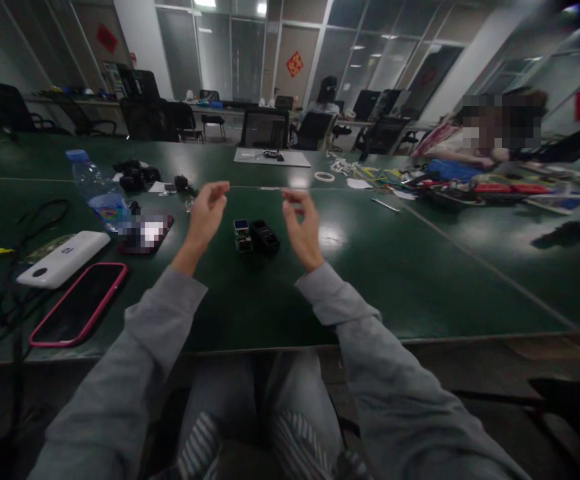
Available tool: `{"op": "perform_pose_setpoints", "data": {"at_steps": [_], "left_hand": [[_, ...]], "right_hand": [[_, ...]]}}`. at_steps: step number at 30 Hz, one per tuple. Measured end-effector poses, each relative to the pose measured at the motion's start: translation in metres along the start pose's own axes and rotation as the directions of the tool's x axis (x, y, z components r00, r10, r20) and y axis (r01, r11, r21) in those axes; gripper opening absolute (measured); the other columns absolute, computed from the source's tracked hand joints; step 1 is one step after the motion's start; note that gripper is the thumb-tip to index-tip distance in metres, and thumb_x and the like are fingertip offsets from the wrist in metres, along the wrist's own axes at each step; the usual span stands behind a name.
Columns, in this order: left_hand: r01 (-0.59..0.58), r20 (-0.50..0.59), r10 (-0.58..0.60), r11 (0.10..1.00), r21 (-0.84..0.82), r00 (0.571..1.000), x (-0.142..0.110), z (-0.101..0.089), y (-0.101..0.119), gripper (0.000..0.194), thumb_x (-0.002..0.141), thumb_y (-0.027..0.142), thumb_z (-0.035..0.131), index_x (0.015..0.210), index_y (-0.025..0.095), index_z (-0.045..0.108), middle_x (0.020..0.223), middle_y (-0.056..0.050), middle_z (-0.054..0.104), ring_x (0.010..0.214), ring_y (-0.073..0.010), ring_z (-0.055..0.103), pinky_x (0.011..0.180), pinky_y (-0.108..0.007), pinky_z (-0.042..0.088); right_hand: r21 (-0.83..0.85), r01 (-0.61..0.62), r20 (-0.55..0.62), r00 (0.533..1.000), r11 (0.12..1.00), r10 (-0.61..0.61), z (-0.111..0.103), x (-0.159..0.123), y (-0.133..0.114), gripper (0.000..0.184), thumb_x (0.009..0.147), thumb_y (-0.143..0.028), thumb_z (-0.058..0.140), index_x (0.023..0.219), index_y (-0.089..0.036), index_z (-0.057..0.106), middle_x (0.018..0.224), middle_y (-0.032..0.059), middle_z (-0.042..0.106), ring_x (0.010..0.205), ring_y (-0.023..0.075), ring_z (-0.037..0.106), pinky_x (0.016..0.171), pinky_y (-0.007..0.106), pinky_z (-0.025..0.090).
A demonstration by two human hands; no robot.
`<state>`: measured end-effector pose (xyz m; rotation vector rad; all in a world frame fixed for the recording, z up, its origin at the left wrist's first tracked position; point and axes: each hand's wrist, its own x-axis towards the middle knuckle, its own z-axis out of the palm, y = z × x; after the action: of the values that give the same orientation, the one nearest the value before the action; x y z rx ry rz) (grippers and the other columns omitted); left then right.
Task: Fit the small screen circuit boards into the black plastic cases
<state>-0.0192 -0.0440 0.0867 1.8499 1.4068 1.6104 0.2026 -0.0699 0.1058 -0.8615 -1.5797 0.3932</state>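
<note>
My left hand [207,217] is raised over the green table with its fingers loosely curved and nothing in them. Facing it, my right hand [303,227] is also bent and empty, with a gap between thumb and fingers. Between the two hands, touching neither, lie a small device with a screen and bare circuit board [243,236] and a black plastic casing [265,236]. The casing sits just right of the board, nearer my right hand.
On the left are a pink-edged phone [77,307], white power bank [65,260], another phone [146,233], plastic bottle [97,190] and black cables [15,293]. Beyond lie a white board [290,159], tape ring [324,177] and metal tool [385,205]. A person [490,133] sits far right near tangled wires.
</note>
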Motion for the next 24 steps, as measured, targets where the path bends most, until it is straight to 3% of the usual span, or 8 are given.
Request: {"op": "perform_pose_setpoints", "data": {"at_steps": [3, 5, 7, 10, 16, 20, 24], "left_hand": [[0.121, 0.106, -0.13, 0.989, 0.089, 0.986, -0.017, 0.02, -0.037, 0.03, 0.089, 0.017, 0.056, 0.119, 0.017, 0.059, 0.125, -0.009, 0.063, 0.118, -0.0207, 0.057, 0.108, -0.042, 0.043], [0.154, 0.134, -0.17, 0.981, 0.122, 0.976, -0.023, 0.028, -0.06, 0.031, 0.09, 0.021, 0.053, 0.12, 0.017, 0.059, 0.128, -0.011, 0.061, 0.123, -0.0224, 0.055, 0.11, -0.043, 0.04], [0.2, 0.079, -0.207, 0.976, 0.091, 0.975, -0.023, 0.033, -0.077, 0.034, 0.092, 0.026, 0.051, 0.124, 0.019, 0.057, 0.133, -0.011, 0.059, 0.126, -0.0221, 0.053, 0.11, -0.043, 0.039], [0.309, 0.02, -0.31, 0.95, 0.042, 0.951, -0.017, 0.04, -0.089, 0.046, 0.092, 0.039, 0.053, 0.132, 0.016, 0.05, 0.139, -0.015, 0.054, 0.128, -0.0235, 0.051, 0.109, -0.041, 0.039], [0.381, 0.147, -0.376, 0.924, -0.01, 0.915, -0.017, 0.057, -0.074, 0.07, 0.087, 0.054, 0.056, 0.139, 0.01, 0.041, 0.145, -0.023, 0.045, 0.127, -0.0285, 0.052, 0.107, -0.041, 0.042], [0.376, 0.248, -0.361, 0.927, -0.011, 0.899, -0.02, 0.057, -0.068, 0.075, 0.081, 0.048, 0.067, 0.139, 0.009, 0.04, 0.14, -0.022, 0.05, 0.128, -0.0297, 0.052, 0.108, -0.043, 0.041], [0.326, 0.263, -0.308, 0.945, -0.027, 0.914, -0.02, 0.054, -0.081, 0.067, 0.078, 0.037, 0.07, 0.135, 0.012, 0.044, 0.133, -0.018, 0.056, 0.124, -0.0269, 0.054, 0.107, -0.042, 0.041]], "right_hand": [[-0.119, -0.059, 0.098, 0.993, 0.991, 0.071, 0.034, -0.023, 0.064, 0.032, 0.095, -0.045, 0.046, 0.113, -0.024, 0.063, 0.113, 0.0077, 0.063, 0.11, 0.0237, 0.056, 0.099, 0.048, 0.046], [-0.15, -0.051, 0.118, 0.991, 0.987, 0.069, 0.042, -0.03, 0.089, 0.031, 0.094, -0.043, 0.047, 0.113, -0.024, 0.063, 0.114, 0.0082, 0.063, 0.111, 0.0242, 0.054, 0.102, 0.048, 0.042], [-0.163, -0.047, 0.103, 0.993, 0.986, 0.064, 0.044, -0.03, 0.102, 0.032, 0.094, -0.042, 0.046, 0.117, -0.025, 0.062, 0.117, 0.0078, 0.061, 0.114, 0.0238, 0.052, 0.104, 0.047, 0.041], [-0.165, -0.086, 0.094, 0.99, 0.982, 0.103, 0.046, -0.024, 0.115, 0.04, 0.093, -0.049, 0.048, 0.124, -0.025, 0.058, 0.121, 0.0087, 0.059, 0.116, 0.0233, 0.051, 0.105, 0.046, 0.04], [-0.081, -0.234, 0.148, 0.958, 0.969, 0.244, 0.056, -0.023, 0.13, 0.061, 0.088, -0.068, 0.047, 0.129, -0.024, 0.053, 0.121, 0.0115, 0.058, 0.109, 0.0214, 0.057, 0.099, 0.042, 0.047], [-0.063, -0.205, 0.218, 0.952, 0.977, 0.214, 0.056, -0.026, 0.122, 0.06, 0.088, -0.067, 0.048, 0.128, -0.023, 0.054, 0.12, 0.0106, 0.06, 0.113, 0.0219, 0.057, 0.102, 0.042, 0.046], [-0.092, -0.136, 0.297, 0.942, 0.986, 0.157, 0.056, -0.026, 0.113, 0.054, 0.087, -0.057, 0.056, 0.128, -0.022, 0.055, 0.123, 0.0112, 0.06, 0.114, 0.0243, 0.057, 0.103, 0.044, 0.044]]}}
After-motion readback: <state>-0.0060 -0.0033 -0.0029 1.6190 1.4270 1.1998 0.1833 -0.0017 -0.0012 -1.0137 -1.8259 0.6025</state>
